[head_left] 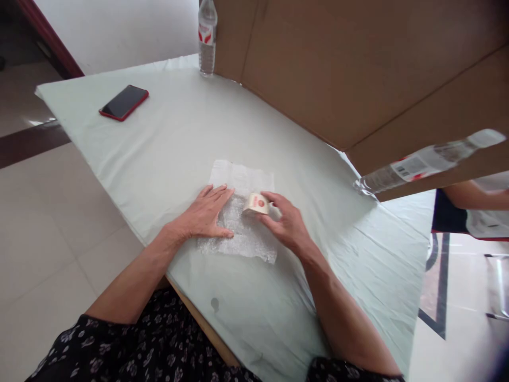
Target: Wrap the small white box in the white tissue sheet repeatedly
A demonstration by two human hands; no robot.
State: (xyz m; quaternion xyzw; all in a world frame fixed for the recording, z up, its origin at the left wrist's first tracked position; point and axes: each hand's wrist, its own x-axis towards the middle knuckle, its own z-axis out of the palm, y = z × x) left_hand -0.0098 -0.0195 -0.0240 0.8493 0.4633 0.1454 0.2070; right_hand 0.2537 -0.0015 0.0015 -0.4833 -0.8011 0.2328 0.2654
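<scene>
- Two hands are working on the near middle of the surface (178,138), which is covered in pale green cloth.
- Left hand (204,212) is lying flat, grip spread, palm pressing on the left part of the bubble wrap sheet (242,239).
- Right hand (288,223) is pinching a small cream box (257,203) between thumb and fingertips, and the box is resting on the sheet's middle.
- Handling, judged: the box is looking light and stiff-walled. Taking it by its two short sides should be holding it steady.
- The sheet is looking soft, limp and somewhat slippery. It is probably needing a flat palm or an edge pinch.
- Labels: the box is showing a round red mark, with writing too small to read.
- A water bottle (207,37) is standing far off with a red-and-white label. A second bottle (425,162) at the right is showing a barcode. No words are readable.
- A red-cased phone (124,102) is lying far left, screen dark.
- A large cardboard box (338,69) is filling the far right.
- Another person's arm (473,195) is showing at the right edge.
</scene>
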